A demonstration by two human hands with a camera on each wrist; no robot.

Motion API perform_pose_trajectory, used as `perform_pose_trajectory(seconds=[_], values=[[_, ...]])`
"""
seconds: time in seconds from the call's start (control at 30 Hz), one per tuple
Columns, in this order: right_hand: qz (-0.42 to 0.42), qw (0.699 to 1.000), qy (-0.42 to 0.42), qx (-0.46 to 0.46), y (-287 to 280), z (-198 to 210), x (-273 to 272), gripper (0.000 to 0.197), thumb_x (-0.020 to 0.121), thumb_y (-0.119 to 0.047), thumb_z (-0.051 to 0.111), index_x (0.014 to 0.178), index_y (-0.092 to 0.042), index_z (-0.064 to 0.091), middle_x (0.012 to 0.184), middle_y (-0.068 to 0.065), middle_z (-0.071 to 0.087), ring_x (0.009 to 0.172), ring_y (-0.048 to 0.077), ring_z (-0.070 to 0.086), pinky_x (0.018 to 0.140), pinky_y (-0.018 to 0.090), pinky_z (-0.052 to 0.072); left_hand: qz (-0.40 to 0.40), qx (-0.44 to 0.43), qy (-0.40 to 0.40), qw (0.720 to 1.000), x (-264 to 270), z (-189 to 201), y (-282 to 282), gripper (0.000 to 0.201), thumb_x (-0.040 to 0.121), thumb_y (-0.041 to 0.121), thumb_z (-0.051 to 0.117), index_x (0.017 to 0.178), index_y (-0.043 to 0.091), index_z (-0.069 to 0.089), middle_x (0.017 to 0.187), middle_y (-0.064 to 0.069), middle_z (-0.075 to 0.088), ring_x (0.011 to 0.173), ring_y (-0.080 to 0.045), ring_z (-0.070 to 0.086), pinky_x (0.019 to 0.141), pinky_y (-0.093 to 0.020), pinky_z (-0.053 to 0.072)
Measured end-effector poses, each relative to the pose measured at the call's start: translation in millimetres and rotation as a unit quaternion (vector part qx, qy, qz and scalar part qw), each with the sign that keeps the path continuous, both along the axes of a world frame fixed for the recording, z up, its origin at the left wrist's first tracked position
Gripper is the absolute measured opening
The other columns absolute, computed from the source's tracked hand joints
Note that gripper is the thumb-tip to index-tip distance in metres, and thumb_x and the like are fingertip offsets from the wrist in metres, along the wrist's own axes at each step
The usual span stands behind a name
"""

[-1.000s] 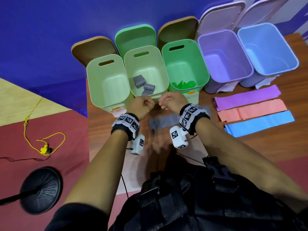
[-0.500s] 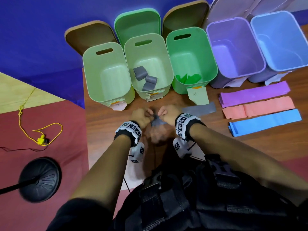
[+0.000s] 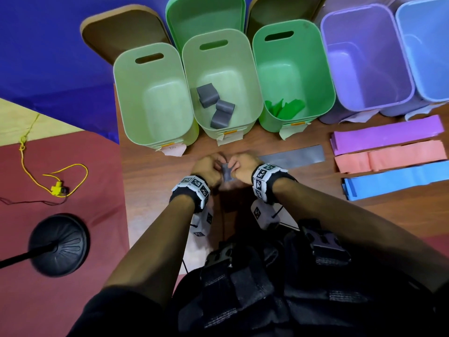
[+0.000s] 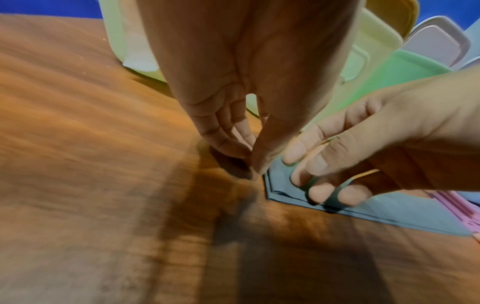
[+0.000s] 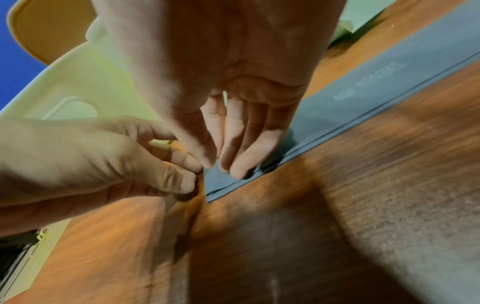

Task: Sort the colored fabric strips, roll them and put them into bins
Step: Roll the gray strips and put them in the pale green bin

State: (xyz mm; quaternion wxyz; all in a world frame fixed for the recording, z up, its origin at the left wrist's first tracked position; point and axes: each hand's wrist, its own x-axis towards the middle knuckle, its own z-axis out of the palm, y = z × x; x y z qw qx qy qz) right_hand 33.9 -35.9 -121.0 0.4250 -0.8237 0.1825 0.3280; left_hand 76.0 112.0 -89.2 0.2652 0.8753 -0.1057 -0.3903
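Seen from the head camera, a person's left hand [image 3: 206, 167] and right hand [image 3: 243, 166] meet over the near end of a grey fabric strip [image 3: 295, 156] lying flat on the wooden worktop [image 3: 150, 190], its free length running off to the right; the end between the two hands is bunched up off the wood. Behind it stand five bins: a pale green bin [image 3: 155, 98] with nothing showing inside, a second pale green bin [image 3: 233, 69] holding grey rolls [image 3: 215, 105], a brighter green bin [image 3: 313, 76] with green fabric [image 3: 284, 108] at its bottom, a purple bin [image 3: 364, 62] and a blue bin [image 3: 427, 52]. To the right of the grey strip lie stacked purple strips [image 3: 388, 133], pink strips [image 3: 391, 158] and blue strips [image 3: 396, 181], flat and side by side. The left wrist view shows the strip's end [image 4: 279, 181] as a matte slate-grey corner of several layers with dark edges, the left fingers [image 4: 226, 133] curled down just beside it, and the right fingers [image 4: 311, 162] pressed on the cloth; whether the left fingers grip it cannot be told. From the right wrist camera, the right fingers [image 5: 241, 144] lie nearly straight and pin the layered end [image 5: 221, 183] to the worktop, the left fingers [image 5: 182, 164] are curled at its corner, and faint pale lettering marks the strip farther along [image 5: 369, 84].
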Motion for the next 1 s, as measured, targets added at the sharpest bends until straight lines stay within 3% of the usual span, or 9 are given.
perform_pose_trajectory(seconds=[0.13, 0.27, 0.43, 0.57, 0.7, 0.77, 0.83, 0.93, 1.0], values=[[-0.002, 1.0, 0.007, 0.024, 0, 5, 4, 0.023, 0.068, -0.004, 0.06, 0.066, -0.027, 0.063, 0.078, -0.003, 0.066, 0.092, 0.031, 0.069, 0.087, 0.041, 0.058, 0.001, -0.012, -0.023, 1.0, 2, 4, -6, 0.014, 0.071, 0.015, 0.058, 0.08, 0.026, 0.061, 0.081, 0.002, 0.068, 0.08, -0.021, 0.065, 0.07, -0.024, 0.051], [-0.027, 0.999, -0.003, 0.016, -1, 8, 5, 0.032, 0.07, 0.004, 0.061, 0.061, -0.027, 0.065, 0.069, -0.009, 0.066, 0.093, 0.031, 0.07, 0.086, 0.036, 0.056, -0.012, -0.004, -0.031, 0.999, 4, 6, -8, 0.023, 0.069, 0.003, 0.063, 0.083, 0.021, 0.063, 0.083, 0.003, 0.067, 0.077, -0.016, 0.061, 0.058, -0.016, 0.043], [-0.03, 0.999, 0.002, 0.022, -3, 21, 0, 0.029, 0.073, 0.001, 0.071, 0.067, -0.027, 0.064, 0.075, -0.006, 0.068, 0.094, 0.027, 0.07, 0.086, 0.036, 0.059, -0.002, -0.015, -0.035, 0.999, 4, 3, -10, 0.017, 0.077, 0.01, 0.068, 0.082, 0.024, 0.061, 0.085, 0.001, 0.071, 0.082, -0.018, 0.065, 0.063, -0.018, 0.043], [-0.04, 0.999, -0.007, 0.027, -5, 34, -3, 0.036, 0.066, -0.013, 0.089, 0.079, -0.023, 0.058, 0.079, -0.004, 0.065, 0.082, 0.02, 0.065, 0.081, 0.033, 0.055, 0.013, -0.041, -0.015, 0.999, 5, 11, -15, 0.02, 0.082, 0.009, 0.067, 0.086, 0.027, 0.058, 0.081, 0.001, 0.069, 0.078, -0.02, 0.065, 0.068, -0.025, 0.048], [-0.052, 0.998, -0.048, 0.003, -5, 45, -4, 0.044, 0.064, -0.016, 0.091, 0.077, -0.021, 0.049, 0.074, -0.004, 0.057, 0.079, 0.021, 0.06, 0.082, 0.039, 0.053, 0.017, -0.064, -0.027, 0.997, 5, 29, -23, 0.016, 0.084, 0.01, 0.066, 0.099, 0.015, 0.065, 0.075, 0.004, 0.064, 0.07, -0.015, 0.059, 0.064, -0.025, 0.047], [-0.045, 0.997, -0.068, -0.011, -7, 55, -4, 0.039, 0.067, -0.016, 0.087, 0.073, -0.025, 0.049, 0.081, 0.0, 0.063, 0.086, 0.026, 0.065, 0.082, 0.04, 0.054, 0.033, -0.085, -0.029, 0.995, 5, 38, -26, 0.014, 0.084, 0.006, 0.063, 0.094, 0.014, 0.067, 0.074, 0.003, 0.065, 0.07, -0.017, 0.06, 0.072, -0.034, 0.054], [-0.059, 0.995, -0.078, -0.016, -11, 68, -6, 0.031, 0.074, -0.011, 0.08, 0.071, -0.025, 0.052, 0.083, 0.001, 0.066, 0.085, 0.022, 0.065, 0.078, 0.034, 0.053, 0.048, -0.099, -0.035, 0.993, 4, 47, -27, 0.018, 0.084, 0.008, 0.056, 0.082, 0.022, 0.067, 0.075, 0.0, 0.067, 0.071, -0.023, 0.062, 0.078, -0.043, 0.057], [-0.099, 0.991, -0.094, 0.003, -20, 86, -6, 0.017, 0.075, -0.009, 0.071, 0.069, -0.021, 0.061, 0.066, -0.004, 0.063, 0.072, 0.02, 0.063, 0.07, 0.032, 0.052, 0.069, -0.124, -0.043, 0.989, 4, 58, -27, 0.017, 0.081, 0.027, 0.052, 0.073, 0.028, 0.067, 0.076, 0.004, 0.071, 0.082, -0.029, 0.068, 0.084, -0.046, 0.057], [-0.11, 0.989, -0.102, 0.015, -27, 98, -6, 0.006, 0.067, -0.018, 0.07, 0.071, -0.023, 0.069, 0.062, -0.006, 0.067, 0.065, 0.018, 0.066, 0.07, 0.034, 0.058, 0.079, -0.14, -0.048, 0.986, 3, 66, -28, 0.019, 0.086, 0.026, 0.051, 0.076, 0.029, 0.067, 0.08, 0.004, 0.072, 0.086, -0.027, 0.069, 0.087, -0.047, 0.056]])
